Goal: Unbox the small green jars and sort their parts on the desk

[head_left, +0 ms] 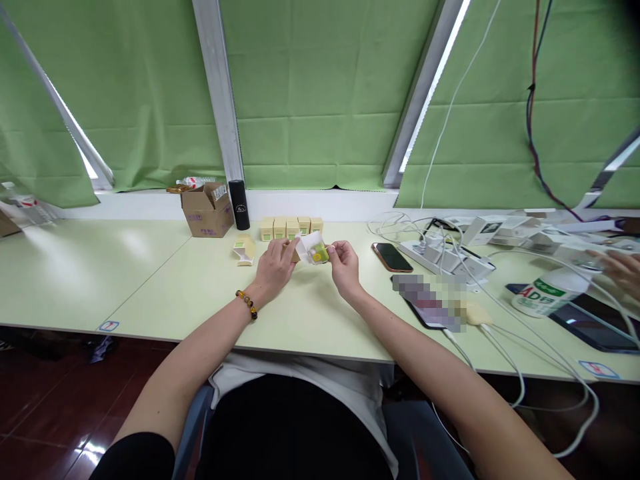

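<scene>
My left hand, with a beaded bracelet on its wrist, is closed around a small cardboard box whose white inside faces right. Most of that box is hidden by my fingers. Between my hands is a small green and yellow packet, close against the white part. My right hand pinches the packet's right end. Just beyond my hands stands a row of several small pale yellow boxes. Left of my left hand lies an opened pale yellow carton with its flaps spread.
A cardboard box and a black bottle stand at the back left. To the right are a phone, a power strip with tangled cables, a second phone and a white bottle. Another person's hand shows at the right edge.
</scene>
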`<state>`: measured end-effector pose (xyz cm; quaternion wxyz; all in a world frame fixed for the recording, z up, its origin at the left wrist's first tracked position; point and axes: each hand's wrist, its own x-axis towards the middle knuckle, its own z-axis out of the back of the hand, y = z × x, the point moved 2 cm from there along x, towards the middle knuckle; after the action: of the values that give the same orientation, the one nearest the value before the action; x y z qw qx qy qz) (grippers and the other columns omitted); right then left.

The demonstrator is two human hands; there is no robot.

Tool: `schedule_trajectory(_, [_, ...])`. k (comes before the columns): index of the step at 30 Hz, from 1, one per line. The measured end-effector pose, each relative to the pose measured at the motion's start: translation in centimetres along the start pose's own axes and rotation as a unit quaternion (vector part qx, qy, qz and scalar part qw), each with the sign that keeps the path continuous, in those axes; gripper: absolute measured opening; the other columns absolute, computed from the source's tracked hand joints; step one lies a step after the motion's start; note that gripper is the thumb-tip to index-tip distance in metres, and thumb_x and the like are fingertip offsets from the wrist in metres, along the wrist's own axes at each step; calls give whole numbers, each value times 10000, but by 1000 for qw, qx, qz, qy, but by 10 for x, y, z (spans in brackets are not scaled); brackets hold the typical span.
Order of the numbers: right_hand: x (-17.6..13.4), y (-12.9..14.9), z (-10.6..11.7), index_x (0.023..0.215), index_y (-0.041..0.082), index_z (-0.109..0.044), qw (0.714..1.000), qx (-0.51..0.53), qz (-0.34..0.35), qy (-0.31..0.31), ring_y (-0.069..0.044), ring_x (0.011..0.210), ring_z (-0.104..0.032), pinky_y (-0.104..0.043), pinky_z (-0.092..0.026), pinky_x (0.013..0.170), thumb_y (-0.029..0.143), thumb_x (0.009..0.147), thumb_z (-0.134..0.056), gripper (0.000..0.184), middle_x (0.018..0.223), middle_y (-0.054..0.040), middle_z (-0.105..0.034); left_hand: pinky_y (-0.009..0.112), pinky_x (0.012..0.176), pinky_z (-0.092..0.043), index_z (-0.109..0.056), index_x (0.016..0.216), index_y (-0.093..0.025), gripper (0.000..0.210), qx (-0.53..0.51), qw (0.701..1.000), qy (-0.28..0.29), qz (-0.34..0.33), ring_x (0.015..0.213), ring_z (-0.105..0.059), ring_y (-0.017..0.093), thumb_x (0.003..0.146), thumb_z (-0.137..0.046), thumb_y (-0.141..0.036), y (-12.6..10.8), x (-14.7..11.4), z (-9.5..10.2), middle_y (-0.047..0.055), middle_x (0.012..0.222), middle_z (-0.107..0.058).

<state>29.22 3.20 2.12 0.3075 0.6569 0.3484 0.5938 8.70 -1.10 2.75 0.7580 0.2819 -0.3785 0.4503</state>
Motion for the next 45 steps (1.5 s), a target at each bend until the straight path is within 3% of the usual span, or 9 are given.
schedule_trajectory(4, [0,3,0,910,280,-505,1000,0,8,26,-236,756,-684,-402,-611,689,709,898,-659,456,829,-57,-718,483,947,-605,-427,1555,-229,637,-10,998,-42,36,1209,-586,333,954,-635,-197,7,1,4,171,1290,-579])
schedule_trajectory(13, [-11,10,-6,908,258,-552,983,-59,19,175,-228,882,-705,-385,-579,784,654,951,-634,407,951,-61,-759,555,1127,-508,-339,1601,-266,643,-99,979,-123,128,1339,-526,325,1014,-600,-278,16,2,6,167,1403,-555])
schedule_trajectory(20, [-20,12,-12,891,247,-604,938,-189,58,283,-204,811,-656,-335,-496,713,366,970,-583,145,883,-26,-740,463,1038,-586,-287,1618,-295,623,-188,963,-108,162,1366,-547,273,1051,-541,-330,17,1,-1,161,1503,-529])
schedule_trajectory(28, [-23,10,-15,889,240,-615,918,-223,87,316,-207,788,-660,-356,-494,762,271,946,-557,87,859,-23,-736,389,965,-628,-76,1678,-299,674,-328,923,-63,192,1296,-662,241,1113,-349,-544,20,3,-10,192,1474,-589])
schedule_trajectory(31, [-23,11,-15,893,240,-617,918,-220,83,320,-206,792,-661,-354,-495,766,285,951,-565,90,858,-23,-739,438,1023,-610,-153,1663,-265,721,-434,869,-53,231,1231,-705,251,1082,-357,-638,23,3,-16,177,1383,-664])
schedule_trajectory(36, [-25,13,-15,942,239,-627,918,-213,53,329,-218,845,-677,-368,-502,801,327,950,-583,99,916,-38,-758,404,980,-609,-412,1551,-261,771,-630,700,-71,329,1157,-724,267,948,-668,-666,25,0,-26,118,1280,-735])
schedule_trajectory(38, [-24,14,-14,974,241,-636,925,-204,41,318,-225,885,-689,-375,-504,821,347,946,-600,116,955,-42,-770,388,948,-611,-474,1512,-279,755,-666,652,-75,354,1140,-724,261,903,-749,-631,26,0,-28,89,1253,-748])
schedule_trajectory(41, [-22,15,-11,1045,246,-654,946,-178,21,270,-238,964,-701,-380,-498,837,426,963,-616,202,1028,-55,-785,382,916,-610,-541,1462,-274,689,-698,609,-72,369,1104,-726,253,890,-786,-572,27,0,-30,77,1222,-754])
schedule_trajectory(45, [-16,14,-9,1157,245,-688,968,-135,-12,210,-252,1016,-695,-390,-502,849,575,963,-631,386,1132,-88,-790,395,943,-597,-561,1466,-234,686,-718,590,-48,367,1102,-729,258,895,-781,-545,25,0,-30,90,1208,-759])
